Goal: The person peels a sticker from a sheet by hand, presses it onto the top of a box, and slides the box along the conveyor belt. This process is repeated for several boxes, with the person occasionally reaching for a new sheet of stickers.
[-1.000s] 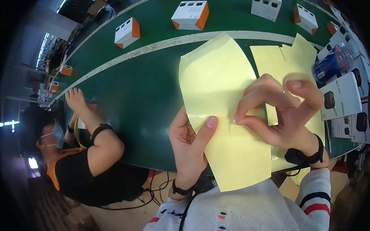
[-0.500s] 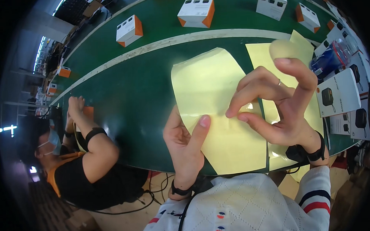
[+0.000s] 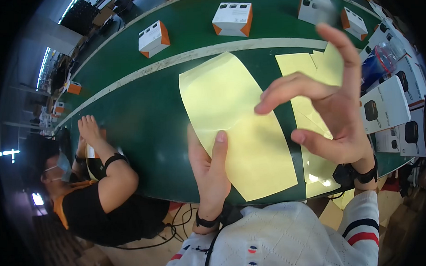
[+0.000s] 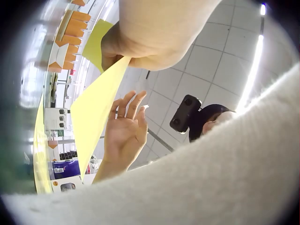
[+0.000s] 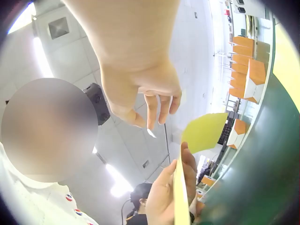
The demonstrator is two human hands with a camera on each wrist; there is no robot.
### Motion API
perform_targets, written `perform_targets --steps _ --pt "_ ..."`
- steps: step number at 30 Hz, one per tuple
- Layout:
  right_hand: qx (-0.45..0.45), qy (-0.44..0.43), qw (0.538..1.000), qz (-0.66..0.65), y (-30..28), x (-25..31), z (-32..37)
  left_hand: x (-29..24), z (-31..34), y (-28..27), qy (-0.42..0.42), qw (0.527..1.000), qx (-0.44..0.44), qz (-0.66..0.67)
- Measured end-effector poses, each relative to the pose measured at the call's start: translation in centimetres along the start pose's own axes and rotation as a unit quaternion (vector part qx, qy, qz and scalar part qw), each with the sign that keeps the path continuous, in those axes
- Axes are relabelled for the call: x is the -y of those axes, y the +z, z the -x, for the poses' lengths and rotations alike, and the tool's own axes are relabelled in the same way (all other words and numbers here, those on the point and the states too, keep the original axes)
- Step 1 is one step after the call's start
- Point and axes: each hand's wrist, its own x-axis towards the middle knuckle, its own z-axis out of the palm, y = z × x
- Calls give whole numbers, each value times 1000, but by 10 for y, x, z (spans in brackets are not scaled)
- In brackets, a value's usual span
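My left hand (image 3: 212, 175) holds a pale yellow paper sheet (image 3: 251, 155), thumb pressed on its face and fingers behind it. The sheet is slightly curved, with a faint crease near the thumb. To its right, my right hand (image 3: 334, 114) is raised with fingers spread, the index fingertip overlapping the sheet's right edge in the head view. A tiny white piece (image 5: 151, 133) shows at a fingertip of that hand in the right wrist view. More yellow sheets (image 3: 290, 67) lie on the green table behind the right hand, partly hidden by it.
White-and-orange boxes (image 3: 232, 19) stand along the table's far side. At the right are a blue-labelled bottle (image 3: 377, 64) and stacked white printed boxes (image 3: 385, 106). Another person (image 3: 116, 176) works at the left. A pale strip (image 3: 173, 64) divides the green tabletop (image 3: 146, 107).
The right thumb and index finger, close together at the sheet's middle before, have spread and drawn back from it. The left hand and sheet have shifted a little left, the sheet tilting.
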Motion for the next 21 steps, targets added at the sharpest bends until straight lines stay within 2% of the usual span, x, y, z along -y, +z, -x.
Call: perform_targets --steps 3,4,6,8,11,13,15,17,21 --pt "18 96 993 -60 4 15 -3 -7 3 -4 -11 998 0 -60" --pt "8 121 990 -78 8 19 -3 -10 3 -4 21 997 -3 -73" --pt "-8 147 986 -84 7 26 -8 -15 3 3 81 992 -9 -97" --pt "-15 147 987 -60 9 35 -9 -24 6 0 65 993 15 -98" --pt "-3 63 995 73 13 46 -5 -35 16 4 66 994 44 -74" --pt "14 -27 981 192 14 50 1 -37 23 11 80 994 65 -48" --pt "40 -80 957 277 12 61 13 -40 34 14 85 992 88 -19" --pt "74 -92 936 332 13 73 24 -44 45 15 73 991 111 17" --pt "16 -34 945 324 29 93 41 -48 55 11 -11 988 107 112"
